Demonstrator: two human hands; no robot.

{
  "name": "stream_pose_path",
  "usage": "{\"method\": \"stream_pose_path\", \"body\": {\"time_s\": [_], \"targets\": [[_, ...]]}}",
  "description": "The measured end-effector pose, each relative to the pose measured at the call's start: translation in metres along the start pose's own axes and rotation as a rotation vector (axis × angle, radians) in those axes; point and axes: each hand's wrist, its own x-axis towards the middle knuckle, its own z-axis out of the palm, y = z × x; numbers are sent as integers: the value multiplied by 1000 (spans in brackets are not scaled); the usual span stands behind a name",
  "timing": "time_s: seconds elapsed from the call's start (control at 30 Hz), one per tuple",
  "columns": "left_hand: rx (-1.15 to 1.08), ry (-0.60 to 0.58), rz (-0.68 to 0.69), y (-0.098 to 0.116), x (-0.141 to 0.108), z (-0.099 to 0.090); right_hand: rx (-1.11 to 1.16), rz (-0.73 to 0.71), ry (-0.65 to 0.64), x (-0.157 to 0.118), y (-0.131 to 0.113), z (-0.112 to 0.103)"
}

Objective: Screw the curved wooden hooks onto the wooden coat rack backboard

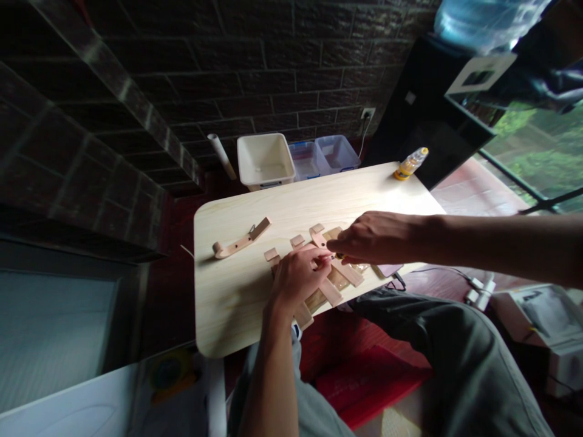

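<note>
Wooden strips [331, 292] by table's [228, 315] near edge | left hand [296, 276] over them, grip unclear | right hand [364, 233] gripping yellow-black tool [340, 256]; likely fine fitting, needs steady alignment | curved wooden piece [241, 244] leftward | bottle [411, 164], far-right corner

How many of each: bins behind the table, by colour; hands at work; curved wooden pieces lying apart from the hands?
Cream bin: 1
Clear bluish bins: 2
Hands, left hand and right hand: 2
Curved wooden piece lying apart: 1
Total: 6
</note>
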Motion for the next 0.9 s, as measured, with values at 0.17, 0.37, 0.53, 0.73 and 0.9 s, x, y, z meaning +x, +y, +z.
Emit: {"method": "stream_pose_path", "body": {"time_s": [0.17,0.37,0.53,0.73,0.9], "targets": [[-2,1,15,-1,-1,0,23,-34,24,-2,1,6],[-10,7,7,-2,-1,1,18,24,-41,3,-3,-4],[-39,-5,19,0,0,0,48,37,-51,0,-1,-5],[-26,-20,-10,0,0,-1,49,-15,-7,-3,1,3],[-24,-20,-12,1,0,-1,51,18,-5,-1,0,2]]}}
